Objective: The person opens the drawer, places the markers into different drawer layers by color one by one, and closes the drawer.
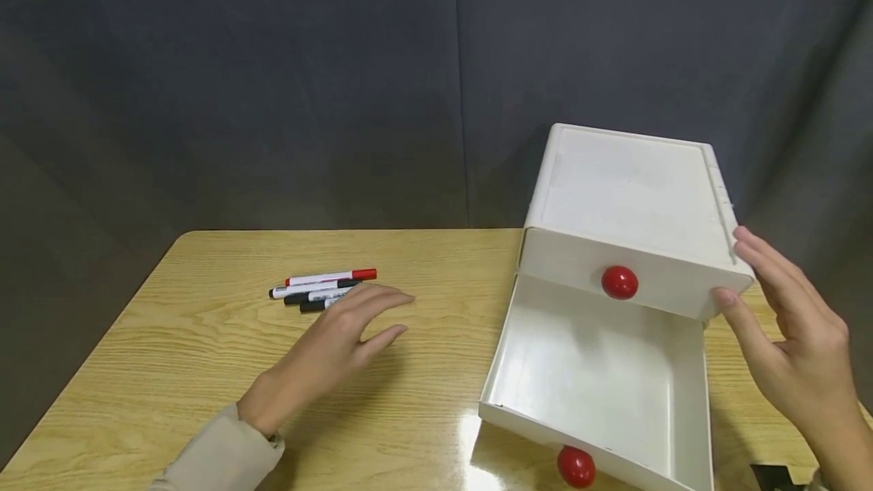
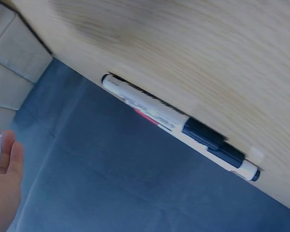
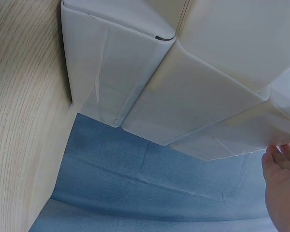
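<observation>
My left hand (image 1: pixel 341 332) hovers over the table with fingers extended, beside several whiteboard markers. One marker with a red cap (image 1: pixel 364 274) lies at the back of the group; the others have black caps, and the hand partly hides them. In the left wrist view a black-capped marker (image 2: pixel 145 104) lies beyond the fingers. At the right stands a white drawer cabinet (image 1: pixel 627 195), whose lower drawer (image 1: pixel 593 385) is pulled out with its bare floor showing. Against the cabinet's front right corner rests my right hand (image 1: pixel 798 339), thumb at the front, fingers along the side.
Red round knobs mark the upper drawer (image 1: pixel 566 252) and the lower one. The wooden table (image 1: pixel 191 377) ends at a dark grey curtain (image 1: pixel 327 89) behind. A small black object (image 1: pixel 772 476) shows at the lower right edge.
</observation>
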`<state>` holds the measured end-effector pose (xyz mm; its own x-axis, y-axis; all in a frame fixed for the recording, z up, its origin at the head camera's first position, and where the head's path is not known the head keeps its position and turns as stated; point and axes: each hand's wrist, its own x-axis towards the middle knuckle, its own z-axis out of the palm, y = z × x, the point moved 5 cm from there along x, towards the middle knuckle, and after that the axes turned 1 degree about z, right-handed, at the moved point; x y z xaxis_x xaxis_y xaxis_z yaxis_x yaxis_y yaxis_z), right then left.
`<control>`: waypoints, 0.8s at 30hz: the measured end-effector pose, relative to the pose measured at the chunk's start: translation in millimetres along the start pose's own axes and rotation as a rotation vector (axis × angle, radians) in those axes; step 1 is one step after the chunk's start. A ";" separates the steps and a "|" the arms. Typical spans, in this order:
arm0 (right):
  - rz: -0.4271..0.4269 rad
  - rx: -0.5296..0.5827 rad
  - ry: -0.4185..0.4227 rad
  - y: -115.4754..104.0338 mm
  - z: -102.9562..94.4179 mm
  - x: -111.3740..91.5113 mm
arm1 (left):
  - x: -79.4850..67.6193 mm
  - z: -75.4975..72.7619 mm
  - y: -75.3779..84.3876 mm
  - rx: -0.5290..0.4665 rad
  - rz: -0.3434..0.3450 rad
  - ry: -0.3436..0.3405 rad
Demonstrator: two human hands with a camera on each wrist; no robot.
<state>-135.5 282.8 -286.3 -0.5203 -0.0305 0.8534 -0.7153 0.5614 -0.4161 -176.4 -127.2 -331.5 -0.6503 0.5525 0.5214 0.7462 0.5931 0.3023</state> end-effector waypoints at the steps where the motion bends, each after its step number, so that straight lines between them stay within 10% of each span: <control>1: 0.000 -0.002 -0.002 0.2 0.1 0.0 | -1.0 -0.2 -2.1 0.002 -0.001 0.006; 24: -0.015 0.036 0.005 1.1 3.2 2.4 | -16.8 -5.1 -51.1 -0.010 -0.185 -0.024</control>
<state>-139.0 280.7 -285.7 -0.5068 -0.0343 0.8614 -0.7395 0.5308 -0.4140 -202.9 -169.7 -351.6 -0.7797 0.4485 0.4370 0.6150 0.6800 0.3992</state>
